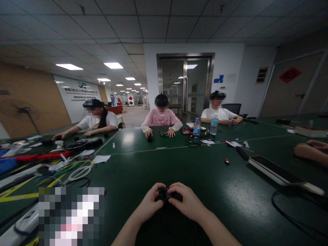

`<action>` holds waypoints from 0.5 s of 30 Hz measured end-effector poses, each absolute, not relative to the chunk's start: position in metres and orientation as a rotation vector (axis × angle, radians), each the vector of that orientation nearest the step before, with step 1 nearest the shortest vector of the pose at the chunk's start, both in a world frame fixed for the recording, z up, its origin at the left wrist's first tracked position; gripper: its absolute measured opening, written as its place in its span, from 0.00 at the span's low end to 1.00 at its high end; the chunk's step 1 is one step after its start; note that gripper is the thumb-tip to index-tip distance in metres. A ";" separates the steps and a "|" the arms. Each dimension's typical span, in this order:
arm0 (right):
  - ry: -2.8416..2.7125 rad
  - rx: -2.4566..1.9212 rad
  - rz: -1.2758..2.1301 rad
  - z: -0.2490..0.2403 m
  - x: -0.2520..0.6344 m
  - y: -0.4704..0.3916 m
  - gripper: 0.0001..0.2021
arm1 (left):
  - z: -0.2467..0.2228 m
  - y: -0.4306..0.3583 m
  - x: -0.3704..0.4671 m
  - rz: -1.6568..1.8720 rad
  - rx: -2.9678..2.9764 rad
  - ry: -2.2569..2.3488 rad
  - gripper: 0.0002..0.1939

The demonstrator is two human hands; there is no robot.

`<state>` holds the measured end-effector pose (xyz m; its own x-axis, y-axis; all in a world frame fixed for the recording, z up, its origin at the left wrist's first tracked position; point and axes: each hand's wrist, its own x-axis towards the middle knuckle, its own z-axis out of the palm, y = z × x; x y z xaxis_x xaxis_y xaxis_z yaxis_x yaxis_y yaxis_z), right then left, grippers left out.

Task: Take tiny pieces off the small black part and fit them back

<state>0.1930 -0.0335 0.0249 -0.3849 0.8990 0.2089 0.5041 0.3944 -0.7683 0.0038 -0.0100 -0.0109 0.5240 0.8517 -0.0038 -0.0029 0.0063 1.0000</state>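
Note:
Close in front of me, over the green table [153,167], both my hands meet on a small black object [163,194]. Its kind is not clear in the dim light. My left hand [151,201] grips its left end, with thumb and fingers closed. On the other side, my right hand [186,201] pinches it, and a dark part [176,195] shows beneath those fingers. My fingers cover much of the object.
Cables [80,172] and papers [101,159] crowd the left side. A phone [275,169] on a white stand lies right, near a black cable [275,201]. Water bottles [196,127] stand farther back. Several people sit around; another person's hands [307,148] show at right.

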 end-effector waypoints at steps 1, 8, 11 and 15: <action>-2.028 -1.185 0.813 0.025 0.193 -0.033 0.11 | -0.012 -0.009 0.004 0.802 1.420 0.792 0.23; -2.030 -1.191 0.810 0.026 0.193 -0.033 0.10 | -0.012 -0.009 0.004 0.810 1.412 0.785 0.23; -2.037 -1.203 0.828 0.027 0.194 -0.034 0.10 | -0.011 -0.010 0.004 0.791 1.410 0.790 0.23; -2.034 -1.202 0.817 0.025 0.194 -0.033 0.10 | -0.012 -0.009 0.003 0.794 1.410 0.799 0.23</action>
